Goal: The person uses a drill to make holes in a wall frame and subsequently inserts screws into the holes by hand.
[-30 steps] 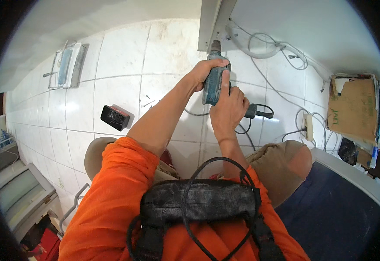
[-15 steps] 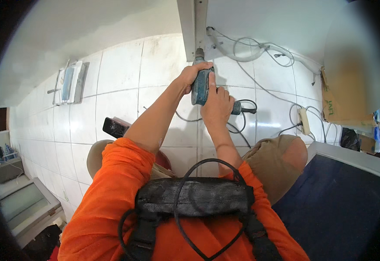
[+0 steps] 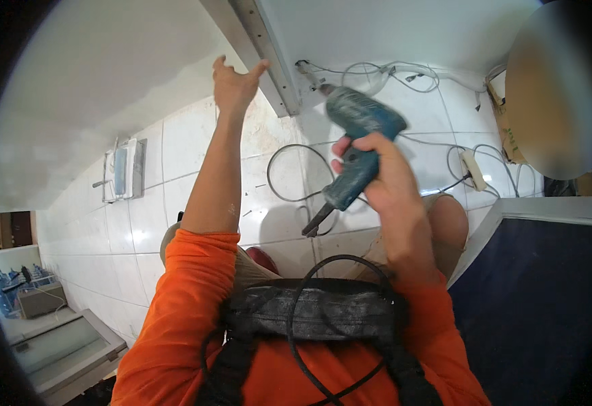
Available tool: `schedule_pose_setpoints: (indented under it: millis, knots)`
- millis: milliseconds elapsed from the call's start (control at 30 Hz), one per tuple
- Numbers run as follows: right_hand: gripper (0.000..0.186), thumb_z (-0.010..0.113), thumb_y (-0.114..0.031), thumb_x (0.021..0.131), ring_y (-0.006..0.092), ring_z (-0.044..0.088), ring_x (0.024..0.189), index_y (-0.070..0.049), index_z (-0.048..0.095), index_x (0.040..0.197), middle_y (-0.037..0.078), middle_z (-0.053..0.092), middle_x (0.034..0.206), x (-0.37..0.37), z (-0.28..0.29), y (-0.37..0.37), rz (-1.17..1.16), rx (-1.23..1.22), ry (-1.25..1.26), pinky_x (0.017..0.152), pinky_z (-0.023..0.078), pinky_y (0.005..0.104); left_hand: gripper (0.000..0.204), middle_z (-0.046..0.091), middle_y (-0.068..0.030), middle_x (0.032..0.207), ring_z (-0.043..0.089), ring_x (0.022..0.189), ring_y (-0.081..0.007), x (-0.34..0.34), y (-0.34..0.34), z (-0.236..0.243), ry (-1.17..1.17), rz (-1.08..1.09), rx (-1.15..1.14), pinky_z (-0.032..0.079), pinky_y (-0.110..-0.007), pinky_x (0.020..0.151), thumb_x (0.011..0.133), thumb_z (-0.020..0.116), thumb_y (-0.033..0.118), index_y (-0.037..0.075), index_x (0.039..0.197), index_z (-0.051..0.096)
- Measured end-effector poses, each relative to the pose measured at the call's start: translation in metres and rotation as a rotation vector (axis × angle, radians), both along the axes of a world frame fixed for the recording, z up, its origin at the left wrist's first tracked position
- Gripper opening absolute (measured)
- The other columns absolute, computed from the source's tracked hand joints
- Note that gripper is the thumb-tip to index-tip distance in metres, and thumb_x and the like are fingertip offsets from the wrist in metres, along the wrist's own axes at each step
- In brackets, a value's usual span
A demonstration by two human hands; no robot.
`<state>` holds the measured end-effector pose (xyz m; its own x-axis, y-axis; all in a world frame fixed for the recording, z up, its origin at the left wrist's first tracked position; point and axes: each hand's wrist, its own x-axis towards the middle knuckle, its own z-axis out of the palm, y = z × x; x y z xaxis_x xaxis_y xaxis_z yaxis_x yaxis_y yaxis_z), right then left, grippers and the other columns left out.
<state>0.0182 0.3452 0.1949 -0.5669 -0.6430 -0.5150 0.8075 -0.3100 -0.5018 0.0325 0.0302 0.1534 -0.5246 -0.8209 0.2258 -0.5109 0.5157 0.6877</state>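
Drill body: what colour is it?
The drill is blue-green; the head view shows it best.

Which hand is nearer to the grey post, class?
Left: the left hand, open, is beside the grey post; the right hand, gripping the drill, is farther off, below and right of it.

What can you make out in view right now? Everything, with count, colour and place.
Drill: 1, teal, in the right hand
Metal profile: 1, grey, top centre
Cables: several, dark, floor and wall foot
Small fasteners: at least 2, dark, floor centre
Extension block: 1, cream, floor right
Roller tray: 1, whitish, blue roller, floor left
Cardboard box: 1, brown, right, partly obscured
Panel: 1, navy, lower right
Framed pane: 1, grey, lower left
Bottles: several, blue, far left
Pouch: 1, black, at the chest
Sleeves: 2, orange, lower centre
Left hand: 1, bare, beside the profile, holding nothing
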Motion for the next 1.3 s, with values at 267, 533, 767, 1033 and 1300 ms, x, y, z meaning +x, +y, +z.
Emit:
schedule_pose_setpoints:
  millis: [267,533,767,1033,1300]
  knots:
    - [0.054,0.062,-0.018,0.090,0.0290,0.068,0.109,0.006,0.052,0.137,0.020,0.069,0.119,-0.024,0.039,0.104,-0.301,-0.059,0.176,0.088,0.058,0.0437,0.109,0.045,-0.0307,0.150,0.051,0.136,-0.0441,-0.034,0.005,-0.022,0.076,-0.036,-0.125,0.042,-0.043,0.113,0.077,0.091,0.026,-0.009,0.154,0.021]
    - [0.053,0.060,-0.015,0.090,0.0283,0.068,0.107,0.006,0.051,0.138,0.020,0.068,0.115,-0.056,0.018,0.111,-0.292,-0.324,0.086,0.082,0.061,0.0400,0.098,0.050,-0.0303,0.138,0.056,0.126,-0.0396,-0.044,0.005,-0.050,0.244,-0.101,-0.212,0.042,-0.042,0.111,0.079,0.090,0.027,-0.008,0.145,0.026]
    - [0.048,0.060,-0.013,0.089,0.0268,0.067,0.102,0.006,0.054,0.133,0.018,0.067,0.113,-0.067,0.011,0.106,-0.251,-0.277,-0.010,0.082,0.060,0.0389,0.098,0.040,-0.0329,0.138,0.046,0.132,-0.0357,-0.060,0.010,-0.036,0.209,-0.107,-0.057,0.034,-0.039,0.115,0.078,0.093,0.029,-0.013,0.135,0.025]
    - [0.050,0.061,-0.014,0.088,0.0277,0.067,0.102,0.006,0.054,0.134,0.019,0.067,0.110,-0.069,0.008,0.101,-0.355,-0.238,-0.015,0.080,0.059,0.0399,0.121,0.031,-0.0367,0.150,0.038,0.142,-0.0451,-0.042,-0.005,-0.090,0.210,-0.155,-0.044,0.033,-0.045,0.118,0.077,0.092,0.025,-0.011,0.152,0.004]
    - [0.056,0.059,-0.009,0.093,0.0286,0.065,0.107,0.009,0.042,0.143,0.023,0.062,0.119,-0.069,0.007,0.107,-0.294,-0.235,0.078,0.082,0.063,0.0411,0.093,0.067,-0.0274,0.128,0.064,0.120,-0.0424,-0.040,0.002,-0.156,-0.170,0.055,0.010,0.050,-0.045,0.101,0.072,0.091,0.034,-0.002,0.145,0.044]
